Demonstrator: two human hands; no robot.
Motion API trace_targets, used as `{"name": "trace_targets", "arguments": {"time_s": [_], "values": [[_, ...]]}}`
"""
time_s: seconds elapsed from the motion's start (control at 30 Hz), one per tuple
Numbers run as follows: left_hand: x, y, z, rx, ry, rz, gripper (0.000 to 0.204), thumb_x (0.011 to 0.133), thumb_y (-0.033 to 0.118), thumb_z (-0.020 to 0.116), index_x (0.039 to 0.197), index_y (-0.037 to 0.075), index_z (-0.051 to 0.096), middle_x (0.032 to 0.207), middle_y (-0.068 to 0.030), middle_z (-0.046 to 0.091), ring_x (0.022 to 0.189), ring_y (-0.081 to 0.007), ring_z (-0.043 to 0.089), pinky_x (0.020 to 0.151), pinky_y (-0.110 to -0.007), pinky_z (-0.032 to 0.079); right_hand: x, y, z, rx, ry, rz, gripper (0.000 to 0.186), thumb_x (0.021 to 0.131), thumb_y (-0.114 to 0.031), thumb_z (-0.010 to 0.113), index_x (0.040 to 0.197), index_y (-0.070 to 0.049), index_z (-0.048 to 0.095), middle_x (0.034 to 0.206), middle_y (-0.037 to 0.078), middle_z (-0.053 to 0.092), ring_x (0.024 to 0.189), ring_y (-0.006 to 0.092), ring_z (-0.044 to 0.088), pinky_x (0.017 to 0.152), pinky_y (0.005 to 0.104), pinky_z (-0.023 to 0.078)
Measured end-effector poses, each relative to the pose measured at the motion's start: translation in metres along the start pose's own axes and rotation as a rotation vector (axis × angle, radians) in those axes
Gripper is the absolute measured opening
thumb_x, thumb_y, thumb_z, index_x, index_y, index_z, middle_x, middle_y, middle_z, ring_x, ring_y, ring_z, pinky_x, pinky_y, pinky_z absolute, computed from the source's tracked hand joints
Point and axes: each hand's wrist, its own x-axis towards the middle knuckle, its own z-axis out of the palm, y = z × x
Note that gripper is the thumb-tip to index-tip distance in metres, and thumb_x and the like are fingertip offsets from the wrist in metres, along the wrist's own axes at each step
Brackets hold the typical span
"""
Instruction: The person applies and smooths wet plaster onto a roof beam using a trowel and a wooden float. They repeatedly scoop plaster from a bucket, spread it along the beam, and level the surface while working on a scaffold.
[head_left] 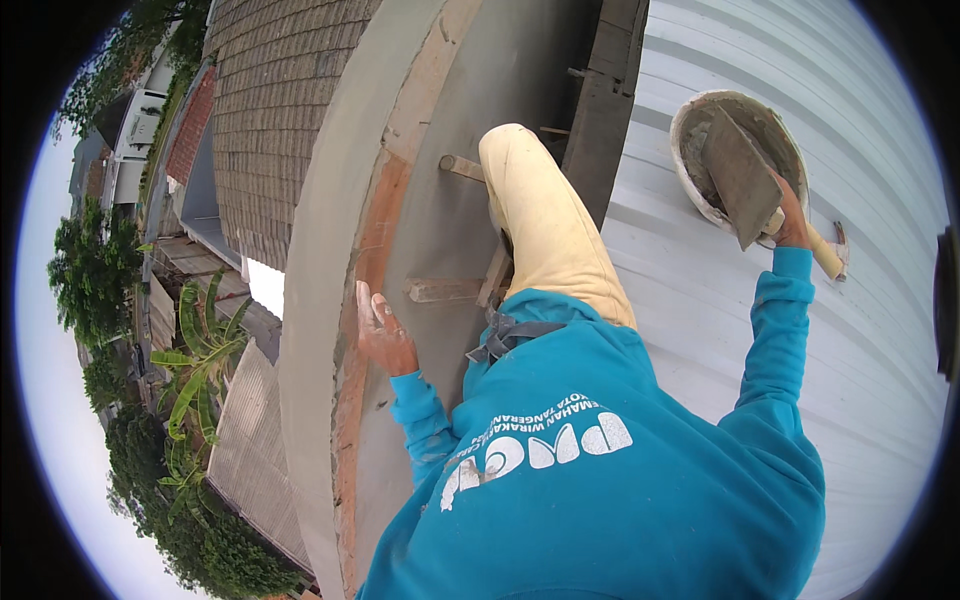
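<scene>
My left hand, smeared pale grey on its fingers, is open beside a long wooden batten along the edge of a grey cement ledge. My right hand grips a flat steel trowel, its cement-coated blade tilted over a white bucket of grey mortar on the right. A light-handled tool lies by the bucket, its type unclear. My bent leg in cream trousers is between my hands.
White corrugated metal roofing spans the right. Short wooden pieces jut from the dark-edged channel beside my leg. Beyond the ledge are a shingled roof, a lower corrugated roof and trees, at a drop.
</scene>
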Motion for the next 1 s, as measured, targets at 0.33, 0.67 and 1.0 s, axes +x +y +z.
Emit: {"name": "trace_targets", "arguments": {"time_s": [0.33,0.67,1.0], "values": [[-0.069,-0.097,-0.024,-0.591,0.277,-0.745,0.049,0.097,0.022,0.054,0.136,-0.007,0.046,0.132,-0.0219,0.054,0.121,-0.0325,0.056,0.099,-0.038,0.045,0.021,0.064,-0.052,-0.212,0.210,0.063,0.040,0.091,-0.019,0.057,0.126,-0.001,0.057,0.120,0.011,0.063,0.106,0.0193,0.059,0.093,0.0295,0.044],[-0.116,-0.196,-0.047,-0.936,0.875,-0.986,0.041,0.091,0.021,0.060,0.128,0.006,0.049,0.131,-0.0139,0.051,0.128,-0.0336,0.048,0.104,-0.048,0.038,0.018,0.059,-0.055,-0.069,0.373,0.130,0.041,0.092,-0.022,0.056,0.128,-0.001,0.056,0.120,0.010,0.063,0.106,0.0188,0.060,0.092,0.0291,0.046],[-0.111,-0.210,-0.103,0.947,0.135,-1.071,0.047,0.071,0.025,0.082,0.104,0.001,0.061,0.105,-0.0107,0.065,0.095,-0.0264,0.067,0.082,-0.032,0.053,0.028,0.035,-0.051,0.078,0.397,0.142,0.043,0.094,-0.026,0.055,0.130,-0.001,0.055,0.120,0.010,0.063,0.105,0.0184,0.061,0.091,0.0288,0.047]]}}
